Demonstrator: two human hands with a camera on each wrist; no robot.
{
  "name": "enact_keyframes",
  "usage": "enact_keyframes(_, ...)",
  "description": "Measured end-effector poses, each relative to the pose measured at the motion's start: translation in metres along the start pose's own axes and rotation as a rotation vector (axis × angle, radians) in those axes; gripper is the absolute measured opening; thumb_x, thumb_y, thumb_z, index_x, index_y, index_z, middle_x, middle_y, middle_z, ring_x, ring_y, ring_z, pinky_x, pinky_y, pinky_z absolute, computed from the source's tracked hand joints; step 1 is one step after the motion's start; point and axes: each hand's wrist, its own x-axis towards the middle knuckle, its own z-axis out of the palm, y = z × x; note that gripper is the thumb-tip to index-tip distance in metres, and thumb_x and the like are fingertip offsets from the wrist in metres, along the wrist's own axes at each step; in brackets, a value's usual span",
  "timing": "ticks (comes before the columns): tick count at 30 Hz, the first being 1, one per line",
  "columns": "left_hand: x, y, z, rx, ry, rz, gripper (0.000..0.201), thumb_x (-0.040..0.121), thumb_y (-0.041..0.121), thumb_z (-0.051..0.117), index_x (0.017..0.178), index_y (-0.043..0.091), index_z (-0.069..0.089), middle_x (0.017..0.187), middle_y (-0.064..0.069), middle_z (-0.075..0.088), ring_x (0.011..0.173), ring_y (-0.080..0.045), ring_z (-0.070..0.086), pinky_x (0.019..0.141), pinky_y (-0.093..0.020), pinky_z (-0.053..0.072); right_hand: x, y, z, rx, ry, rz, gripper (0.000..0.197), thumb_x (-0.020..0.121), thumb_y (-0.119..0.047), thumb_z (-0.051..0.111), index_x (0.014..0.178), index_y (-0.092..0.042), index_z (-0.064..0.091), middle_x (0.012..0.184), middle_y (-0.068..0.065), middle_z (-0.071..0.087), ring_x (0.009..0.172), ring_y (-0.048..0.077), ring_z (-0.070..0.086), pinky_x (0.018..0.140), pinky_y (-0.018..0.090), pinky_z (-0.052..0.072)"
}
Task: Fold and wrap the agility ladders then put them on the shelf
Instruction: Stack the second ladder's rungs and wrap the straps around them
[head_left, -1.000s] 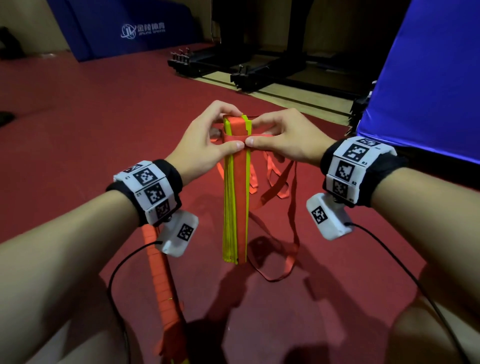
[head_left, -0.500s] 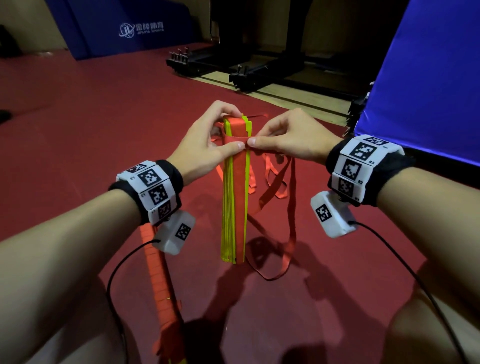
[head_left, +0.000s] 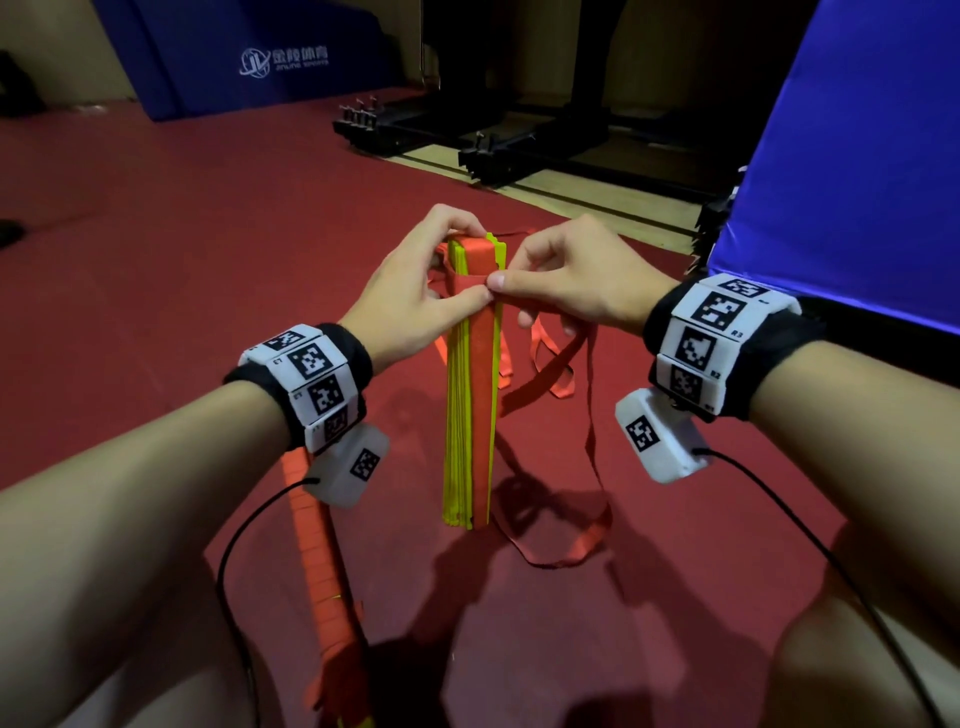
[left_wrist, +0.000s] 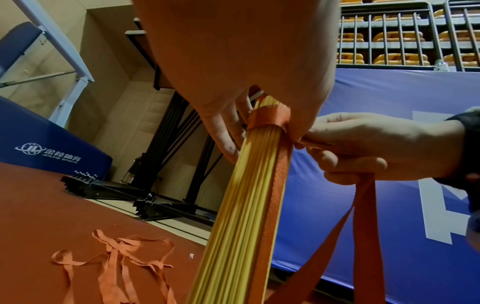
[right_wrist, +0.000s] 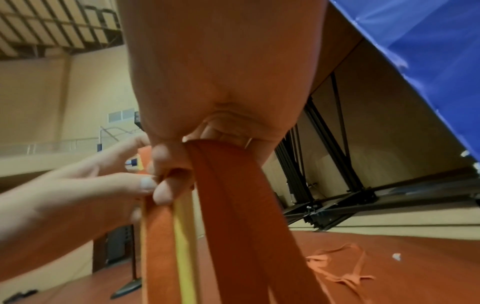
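Wrapping step, midway: yellow rung bundle (head_left: 467, 415) held upright above red floor (head_left: 208, 260), left hand (head_left: 415, 291) gripping its top, right hand (head_left: 571, 280) pinching orange strap (left_wrist: 267, 118) (1 turn on). Next, probably: keep tension, wind again.

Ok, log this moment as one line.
step: wrapping | left hand: grips rung bundle top | right hand: pinches orange strap there | shelf: not reached
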Motion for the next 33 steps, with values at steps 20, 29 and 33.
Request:
enact_keyframes(20, 0.004, 0.006, -0.015, -0.139, -0.100, -0.048, 0.043, 0.086, 0.003, 0.078, 0.118, 0.020, 0.055, 0.122, -0.017, 0.065, 0.110, -0.026, 0.069, 0.092, -0.036, 0.059, 0.016, 0.021, 0.000, 0.041, -0.081, -0.113, 0.051, 0.089, -0.021, 0.078, 0.135, -0.010, 0.058, 0.129, -0.004, 0.066, 0.121, 0.001, 0.061, 0.097, 0.014, 0.048)
enact_keyframes(29, -0.007, -0.002, -0.008, 0.279, 0.042, 0.068, 0.054, 0.090, 0.040, 0.075, 0.140, 0.037, 0.058, 0.139, 0.010, 0.049, 0.117, -0.008, 0.060, 0.084, -0.039, 0.060, 0.017, 0.025, -0.002, 0.080, -0.038, -0.061, 0.038, 0.089, -0.021, 0.078, 0.124, -0.013, 0.064, 0.101, -0.005, 0.073, 0.092, -0.004, 0.070, 0.077, 0.010, 0.050)
enact_keyframes(33, -0.010, -0.001, 0.002, 0.385, 0.085, 0.103, 0.069, 0.080, 0.052, 0.079, 0.143, 0.036, 0.055, 0.142, 0.011, 0.045, 0.123, -0.007, 0.054, 0.086, -0.046, 0.059, 0.016, 0.024, 0.000, 0.103, -0.054, -0.050, 0.043, 0.088, -0.023, 0.079, 0.128, -0.015, 0.064, 0.106, 0.001, 0.076, 0.092, 0.002, 0.071, 0.074, 0.010, 0.049)
